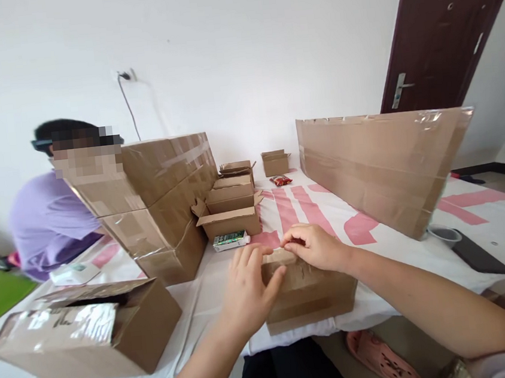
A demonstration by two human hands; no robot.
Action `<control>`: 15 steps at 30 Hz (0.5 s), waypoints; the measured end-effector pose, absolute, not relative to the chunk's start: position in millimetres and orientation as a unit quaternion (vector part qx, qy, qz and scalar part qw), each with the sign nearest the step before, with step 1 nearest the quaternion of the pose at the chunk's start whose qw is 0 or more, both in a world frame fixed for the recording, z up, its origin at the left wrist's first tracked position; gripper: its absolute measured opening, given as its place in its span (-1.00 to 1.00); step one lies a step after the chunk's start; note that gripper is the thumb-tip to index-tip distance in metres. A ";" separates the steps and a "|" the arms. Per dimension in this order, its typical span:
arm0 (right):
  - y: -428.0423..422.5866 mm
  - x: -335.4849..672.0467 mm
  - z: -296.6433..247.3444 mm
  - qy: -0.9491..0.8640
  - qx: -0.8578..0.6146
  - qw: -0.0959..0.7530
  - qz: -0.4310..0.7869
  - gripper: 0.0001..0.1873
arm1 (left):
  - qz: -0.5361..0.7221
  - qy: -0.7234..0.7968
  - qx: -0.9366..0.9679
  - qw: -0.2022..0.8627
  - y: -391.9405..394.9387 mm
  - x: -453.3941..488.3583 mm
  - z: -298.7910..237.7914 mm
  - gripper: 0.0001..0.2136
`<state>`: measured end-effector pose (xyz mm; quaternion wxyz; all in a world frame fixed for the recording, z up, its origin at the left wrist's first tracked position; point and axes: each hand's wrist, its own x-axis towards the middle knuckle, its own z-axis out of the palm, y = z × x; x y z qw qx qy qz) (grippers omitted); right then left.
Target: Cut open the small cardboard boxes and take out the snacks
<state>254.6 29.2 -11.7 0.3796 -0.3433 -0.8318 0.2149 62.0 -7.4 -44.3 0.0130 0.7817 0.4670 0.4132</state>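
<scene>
A small brown cardboard box (309,294) sits at the table's near edge in front of me. My left hand (247,289) lies flat on its left side and top, fingers stretched out. My right hand (315,245) rests on the box's far top edge, thumb and fingers pinched together there; what they pinch is too small to make out.
An open box (230,215) with a small green-and-white pack (229,240) lies beyond. Large taped cartons (164,204) stand left, a long flat carton (386,169) right. An open box (91,332) lies near left. A person in purple (49,225) sits behind. A black object (480,255) rests right.
</scene>
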 end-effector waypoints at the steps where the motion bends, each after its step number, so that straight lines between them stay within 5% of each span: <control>1: 26.7 250.7 -10.1 -0.834 -0.336 0.380 0.217 -0.87 | 0.400 0.468 0.788 0.019 -4.5 67.3 -37.8 -0.77; 5: 21.3 261.5 -8.1 -0.828 -0.315 0.401 0.233 -0.77 | 0.357 0.485 0.782 0.158 15.0 80.2 -25.3 -0.95; 8: 33.1 303.0 -20.2 -0.795 -0.350 0.461 0.181 -0.72 | 0.361 0.462 0.776 0.231 24.2 79.1 -26.2 -0.90; 10: 46.6 340.5 -39.7 -0.758 -0.432 0.475 0.113 -0.75 | 0.374 0.447 0.778 0.235 24.3 77.2 -28.2 -0.89; 15: 59.5 412.6 -114.1 -0.709 -0.613 0.335 0.098 -0.76 | 0.399 0.413 0.810 0.122 16.2 78.1 -32.2 -0.89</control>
